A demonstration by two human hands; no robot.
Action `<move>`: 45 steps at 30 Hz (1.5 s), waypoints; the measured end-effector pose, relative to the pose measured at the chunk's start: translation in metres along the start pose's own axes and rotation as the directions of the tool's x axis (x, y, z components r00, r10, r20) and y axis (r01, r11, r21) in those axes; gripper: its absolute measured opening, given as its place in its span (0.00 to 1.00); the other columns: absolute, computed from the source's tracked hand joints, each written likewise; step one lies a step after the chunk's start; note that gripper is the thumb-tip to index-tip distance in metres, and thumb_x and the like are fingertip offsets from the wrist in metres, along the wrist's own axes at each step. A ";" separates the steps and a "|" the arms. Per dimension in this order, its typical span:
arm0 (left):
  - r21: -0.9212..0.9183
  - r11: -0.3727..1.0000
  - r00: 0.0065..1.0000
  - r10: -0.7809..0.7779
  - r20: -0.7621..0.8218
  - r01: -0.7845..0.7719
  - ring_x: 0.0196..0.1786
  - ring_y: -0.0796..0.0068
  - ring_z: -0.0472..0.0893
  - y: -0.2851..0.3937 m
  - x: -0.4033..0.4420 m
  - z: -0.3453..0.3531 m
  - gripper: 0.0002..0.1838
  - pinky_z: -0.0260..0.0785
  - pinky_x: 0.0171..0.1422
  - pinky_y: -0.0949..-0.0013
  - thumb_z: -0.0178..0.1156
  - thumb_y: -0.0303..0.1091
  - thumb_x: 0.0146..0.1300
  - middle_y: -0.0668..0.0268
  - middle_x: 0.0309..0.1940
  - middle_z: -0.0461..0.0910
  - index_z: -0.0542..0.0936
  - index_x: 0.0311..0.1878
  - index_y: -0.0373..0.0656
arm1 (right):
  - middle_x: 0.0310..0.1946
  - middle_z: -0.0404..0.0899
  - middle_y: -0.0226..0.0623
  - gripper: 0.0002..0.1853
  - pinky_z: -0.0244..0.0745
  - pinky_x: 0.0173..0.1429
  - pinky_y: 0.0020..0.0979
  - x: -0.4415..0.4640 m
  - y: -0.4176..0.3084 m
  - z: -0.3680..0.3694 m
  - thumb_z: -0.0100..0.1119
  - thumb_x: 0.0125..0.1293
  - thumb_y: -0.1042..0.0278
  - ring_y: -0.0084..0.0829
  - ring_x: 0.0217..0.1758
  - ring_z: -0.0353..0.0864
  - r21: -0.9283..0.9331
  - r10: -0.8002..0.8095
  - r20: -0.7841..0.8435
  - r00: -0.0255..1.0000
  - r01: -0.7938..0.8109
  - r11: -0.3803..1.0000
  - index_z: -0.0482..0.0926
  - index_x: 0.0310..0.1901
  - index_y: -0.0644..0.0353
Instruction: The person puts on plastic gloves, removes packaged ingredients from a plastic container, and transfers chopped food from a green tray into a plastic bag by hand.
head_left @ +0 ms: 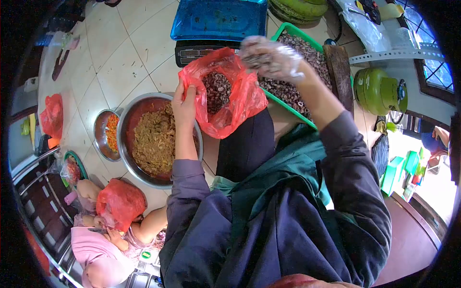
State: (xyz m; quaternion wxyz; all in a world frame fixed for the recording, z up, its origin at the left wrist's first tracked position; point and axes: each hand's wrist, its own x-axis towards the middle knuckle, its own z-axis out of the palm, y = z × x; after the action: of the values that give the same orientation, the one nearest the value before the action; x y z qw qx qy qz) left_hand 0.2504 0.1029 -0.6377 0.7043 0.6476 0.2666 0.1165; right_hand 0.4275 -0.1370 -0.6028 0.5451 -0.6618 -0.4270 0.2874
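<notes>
**Two hands at work on one red plastic bag holding dark pieces**

Left hand (186, 103): one, bare, clamped on the near rim of the red plastic bag (240, 113), thumb inside the mouth. Right hand (274, 61): one, in a clear plastic glove, blurred, fingers curled round a cluster of dark pieces (261, 60) beside the bag's far rim. Number of pieces in the grasp: cannot be told.

The bag gapes upward over the wearer's thigh, part filled with similar small ring-like pieces, too many to count. Just beyond it, one green tray (288, 108) carries a broad spread of them. One wooden block (339, 79) lies along the tray's outer side.

Ahead of the bag: one black scale (192, 53) bearing one blue pan (218, 21).

Beside the left forearm, two metal bowls: the larger bowl (126, 127) holds a brown mixture (153, 139); the smaller bowl (101, 137), next to it, holds orange bits (112, 132).

Farther out: one green gas cylinder (377, 91) beyond the block; two further red bags, the nearer red bag (120, 204) by one co-worker in pink (96, 247), the farther red bag (53, 115) on the tiled floor's (110, 53) edge.
</notes>
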 end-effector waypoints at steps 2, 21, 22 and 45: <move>0.004 1.000 1.000 0.004 -0.011 -0.004 0.37 0.86 0.74 -0.001 0.002 -0.001 0.20 0.68 0.45 0.78 0.55 0.30 0.65 0.72 0.37 0.78 0.73 0.60 0.39 | 0.41 0.78 0.37 0.20 0.73 0.56 0.33 0.027 0.009 0.040 0.58 0.56 0.65 0.32 0.47 0.78 0.029 -0.028 0.031 0.999 0.027 0.999 0.75 0.51 0.59; -0.004 1.000 1.000 -0.020 0.004 0.020 0.38 0.85 0.74 -0.009 0.006 -0.008 0.20 0.68 0.47 0.77 0.54 0.30 0.66 0.72 0.38 0.77 0.72 0.61 0.40 | 0.65 0.62 0.49 0.41 0.68 0.64 0.41 -0.076 0.058 0.003 0.67 0.49 0.44 0.53 0.66 0.63 -0.615 0.484 -0.530 0.697 -0.708 0.347 0.63 0.65 0.47; -0.014 1.000 1.000 -0.022 0.000 0.022 0.38 0.84 0.74 -0.010 0.005 -0.007 0.20 0.68 0.47 0.77 0.54 0.30 0.66 0.71 0.39 0.77 0.72 0.61 0.40 | 0.66 0.59 0.50 0.43 0.68 0.63 0.43 -0.074 0.046 0.018 0.68 0.49 0.45 0.54 0.66 0.62 -0.665 0.526 -0.521 0.672 -0.706 0.245 0.61 0.66 0.45; -0.031 0.999 0.998 0.022 0.065 -0.020 0.40 0.84 0.75 -0.007 0.009 -0.006 0.19 0.68 0.47 0.77 0.53 0.29 0.67 0.70 0.37 0.79 0.72 0.60 0.38 | 0.61 0.68 0.39 0.18 0.59 0.69 0.37 -0.125 0.106 -0.083 0.53 0.60 0.60 0.42 0.66 0.64 -0.584 0.693 -0.307 0.653 -0.704 0.404 0.77 0.53 0.45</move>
State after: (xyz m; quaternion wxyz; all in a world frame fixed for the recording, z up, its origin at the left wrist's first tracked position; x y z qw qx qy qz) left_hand 0.2535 0.1122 -0.6464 0.7211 0.6429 0.2350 0.1069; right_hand 0.4656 -0.2901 -0.6957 0.1071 -0.9268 -0.1792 0.3122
